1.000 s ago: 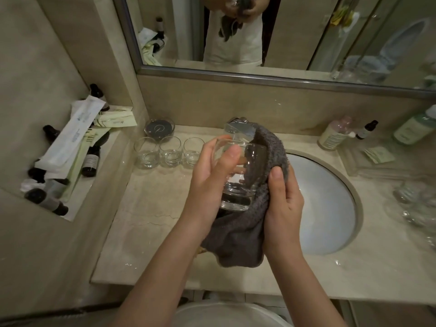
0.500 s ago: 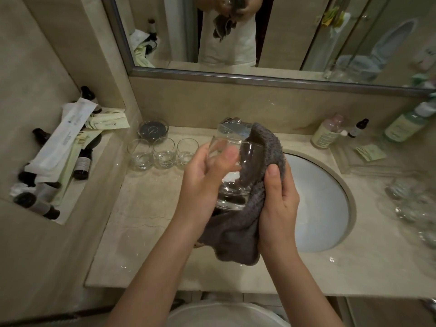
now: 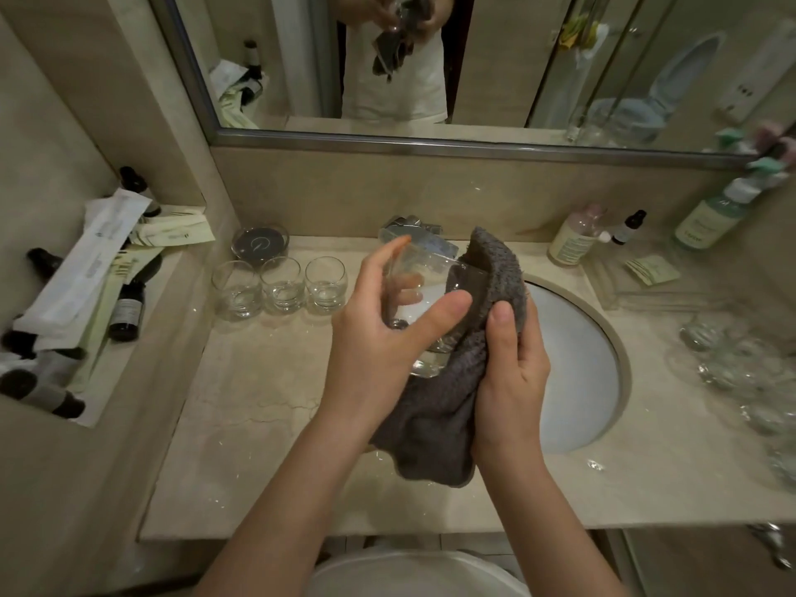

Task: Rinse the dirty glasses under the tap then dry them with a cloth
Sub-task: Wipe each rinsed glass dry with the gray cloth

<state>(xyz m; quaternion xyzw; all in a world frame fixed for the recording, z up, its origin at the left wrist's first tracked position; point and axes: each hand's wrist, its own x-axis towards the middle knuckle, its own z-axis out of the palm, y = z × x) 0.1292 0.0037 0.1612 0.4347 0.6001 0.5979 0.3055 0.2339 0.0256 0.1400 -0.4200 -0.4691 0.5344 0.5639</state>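
Head view: the left hand [image 3: 379, 338] has its grip curled round a clear glass [image 3: 424, 308], thumb across the near side and fingers seen through the far wall, holding it tilted above the counter [image 3: 267, 394] just left of the sink [image 3: 577, 372]. The right hand [image 3: 512, 364] pinches a grey cloth [image 3: 435, 420] between thumb and fingers and presses it against the glass's right side; the cloth wraps over the rim and hangs below both hands.

The glass is held just in front of the tap [image 3: 415, 232], which stands at the sink's back edge. Bare counter lies left of the sink and runs to the near edge below the hands.

Three clear glasses [image 3: 280, 290] stand in a row left of the tap, close together, with a dark round dish [image 3: 259, 246] just behind them. Right of the sink is a cluster of more glasses [image 3: 741, 372], too blurred to count. Three bottles [image 3: 575, 241] stand behind the sink on the right.
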